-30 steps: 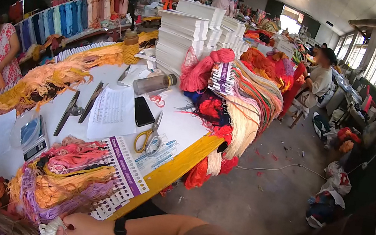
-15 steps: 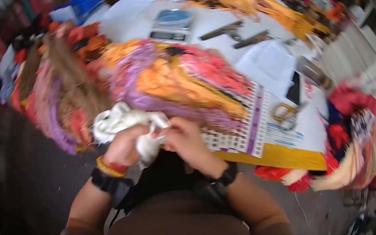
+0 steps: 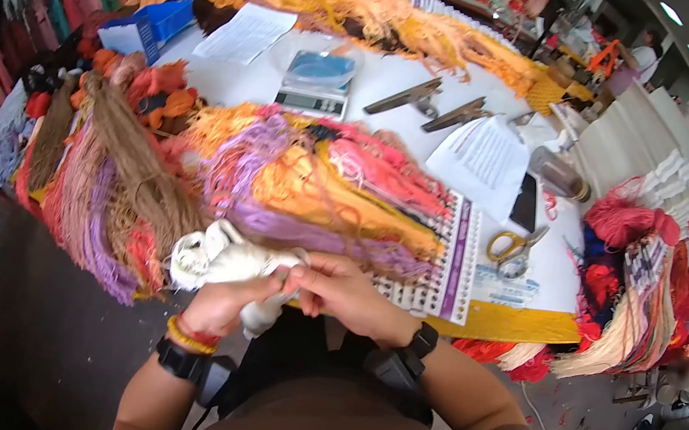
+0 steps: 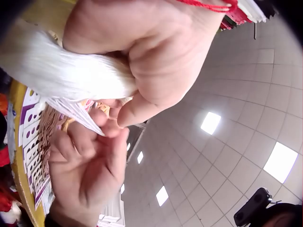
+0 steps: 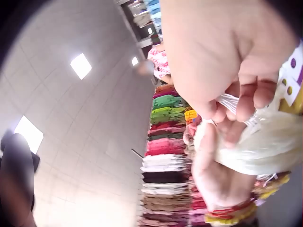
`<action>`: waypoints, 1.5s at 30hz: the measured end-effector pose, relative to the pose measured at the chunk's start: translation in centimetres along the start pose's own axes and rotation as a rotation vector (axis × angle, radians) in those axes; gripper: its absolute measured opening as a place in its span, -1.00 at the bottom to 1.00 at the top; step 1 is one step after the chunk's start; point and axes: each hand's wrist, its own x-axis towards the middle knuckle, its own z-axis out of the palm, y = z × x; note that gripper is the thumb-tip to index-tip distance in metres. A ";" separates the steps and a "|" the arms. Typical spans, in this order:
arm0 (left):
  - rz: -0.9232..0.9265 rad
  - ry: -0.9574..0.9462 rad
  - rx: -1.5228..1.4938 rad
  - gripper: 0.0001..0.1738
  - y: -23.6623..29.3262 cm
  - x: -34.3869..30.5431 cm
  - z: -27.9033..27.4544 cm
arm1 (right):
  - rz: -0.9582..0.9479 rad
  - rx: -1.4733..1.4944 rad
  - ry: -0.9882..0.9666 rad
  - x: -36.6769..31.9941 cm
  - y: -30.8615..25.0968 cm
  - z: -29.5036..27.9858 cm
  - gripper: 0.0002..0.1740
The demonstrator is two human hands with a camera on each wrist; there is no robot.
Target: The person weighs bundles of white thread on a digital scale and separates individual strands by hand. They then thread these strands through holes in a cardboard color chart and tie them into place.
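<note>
A skein of white thread [image 3: 230, 261] is in both hands at the table's near edge. My left hand [image 3: 220, 304] grips it, fingers curled round the bundle, as the left wrist view shows close up. With thumb and fingers, my right hand [image 3: 353, 298] pinches a few white strands [image 5: 229, 101] that split off from the skein. Both hands' fingertips meet at those strands. Just beyond lie orange, pink and lilac threads [image 3: 329, 198] on a punched white card [image 3: 457, 267] with a purple stripe.
Brown and pink skeins [image 3: 131, 145] hang over the table edge at left. Farther back are a small scale [image 3: 311, 100], two dark clips [image 3: 407, 97], printed sheets [image 3: 481, 161], a phone [image 3: 527, 203] and yellow-handled scissors [image 3: 508, 247]. Stacks of white card [image 3: 644, 139] stand at right.
The head view has swung from the room at right down to the table and hands. Both hands keep hold of the white skein; in the last half second they have barely moved.
</note>
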 end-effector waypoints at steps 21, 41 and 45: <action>0.343 0.818 -0.344 -0.40 -10.6 -43.8 -48.6 | -0.176 -1.998 1.294 -2.7 -29.4 -27.5 -0.66; 0.082 0.624 -0.067 -0.54 1.3 -7.2 -9.4 | -1.296 -0.862 0.201 11.9 -43.9 -1.0 -0.81; -0.064 0.515 -0.175 -0.59 0.2 -5.8 -9.2 | -1.570 -0.977 0.323 15.0 -49.6 2.2 -0.78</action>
